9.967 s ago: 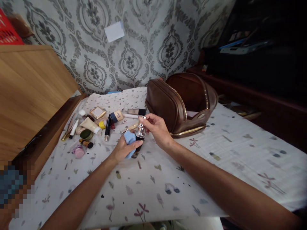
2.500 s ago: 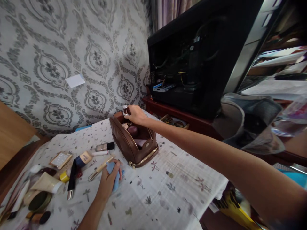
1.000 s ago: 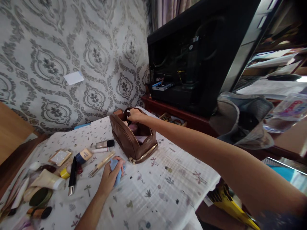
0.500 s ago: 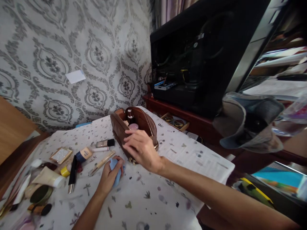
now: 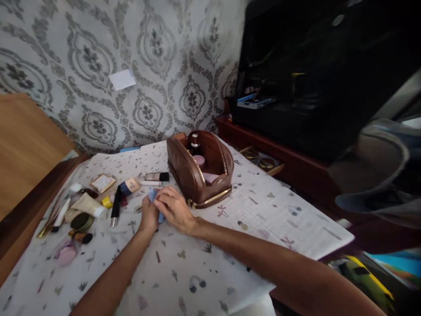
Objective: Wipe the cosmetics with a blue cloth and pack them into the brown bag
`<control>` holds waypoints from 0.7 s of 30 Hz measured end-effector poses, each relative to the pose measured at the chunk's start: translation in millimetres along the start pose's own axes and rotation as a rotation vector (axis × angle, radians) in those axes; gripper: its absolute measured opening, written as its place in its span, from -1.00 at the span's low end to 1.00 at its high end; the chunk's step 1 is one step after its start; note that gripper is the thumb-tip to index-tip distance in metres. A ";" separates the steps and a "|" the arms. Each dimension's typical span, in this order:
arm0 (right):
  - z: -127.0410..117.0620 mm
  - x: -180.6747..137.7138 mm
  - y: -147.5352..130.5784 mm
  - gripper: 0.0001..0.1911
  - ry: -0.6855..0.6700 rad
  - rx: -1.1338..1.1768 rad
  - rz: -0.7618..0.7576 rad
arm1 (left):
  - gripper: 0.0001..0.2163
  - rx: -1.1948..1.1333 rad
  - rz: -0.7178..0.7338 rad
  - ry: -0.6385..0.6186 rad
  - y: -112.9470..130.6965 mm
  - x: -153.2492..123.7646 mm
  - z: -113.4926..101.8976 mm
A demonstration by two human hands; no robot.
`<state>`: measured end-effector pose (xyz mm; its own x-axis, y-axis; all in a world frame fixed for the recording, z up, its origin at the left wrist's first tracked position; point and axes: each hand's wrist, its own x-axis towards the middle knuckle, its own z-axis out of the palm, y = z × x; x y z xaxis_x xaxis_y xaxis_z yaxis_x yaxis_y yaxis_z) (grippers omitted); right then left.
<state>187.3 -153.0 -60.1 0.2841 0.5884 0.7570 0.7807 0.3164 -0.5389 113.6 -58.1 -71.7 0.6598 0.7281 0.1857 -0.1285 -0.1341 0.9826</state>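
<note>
My left hand (image 5: 150, 215) is closed around a light-blue cloth (image 5: 161, 217) above the table. My right hand (image 5: 175, 210) meets it there, its fingers bent over the cloth and against the left hand. Whether something lies inside the cloth is hidden. Just behind the right hand stands a brown makeup bag (image 5: 187, 173), unzipped, with a dark bottle with a shiny cap (image 5: 195, 142) and a pink round item (image 5: 198, 160) in it. A black-capped bottle (image 5: 157, 176) and a white tube (image 5: 150, 183) lie beyond my left hand.
Cosmetics are spread at the left: a cream tube (image 5: 88, 204), a black pen-like stick (image 5: 115, 206), a foundation bottle (image 5: 129, 186), a compact (image 5: 102, 183) and a pink jar (image 5: 66, 253). A patterned cloth covers the table (image 5: 263, 206). A television (image 5: 315, 83) and an open drawer (image 5: 263, 161) stand right.
My right hand has moved from the opening of the makeup bag left and down to the blue cloth in my left hand. The camera view has shifted to the left.
</note>
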 end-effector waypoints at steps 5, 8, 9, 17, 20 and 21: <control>-0.6 -8.9 1.6 -0.79 -0.009 0.055 -0.033 | -0.81 -0.015 -0.018 0.007 -8.9 2.3 -3.0; -5.1 -9.6 1.9 -0.85 -0.016 0.055 -0.036 | -0.78 -0.006 -0.014 -0.030 -7.5 3.1 -2.9; -6.0 -9.4 2.1 -0.86 -0.018 0.054 -0.039 | -0.76 -0.003 -0.014 -0.042 -6.2 3.2 -2.7; -5.2 -10.0 4.7 -0.86 -0.029 0.015 -0.096 | -0.63 -0.017 0.003 -0.096 -0.3 4.8 -3.6; -5.3 -10.4 4.7 -0.84 -0.031 -0.001 -0.110 | -0.61 -0.022 0.016 -0.099 -2.6 5.9 -3.9; -5.4 -10.6 4.5 -0.84 -0.028 -0.005 -0.113 | -0.61 -0.021 0.019 -0.099 -3.2 6.1 -3.9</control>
<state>190.8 -161.8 -68.6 0.1788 0.5700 0.8019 0.8098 0.3777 -0.4490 115.2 -50.6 -73.8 0.7270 0.6554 0.2047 -0.1564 -0.1322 0.9788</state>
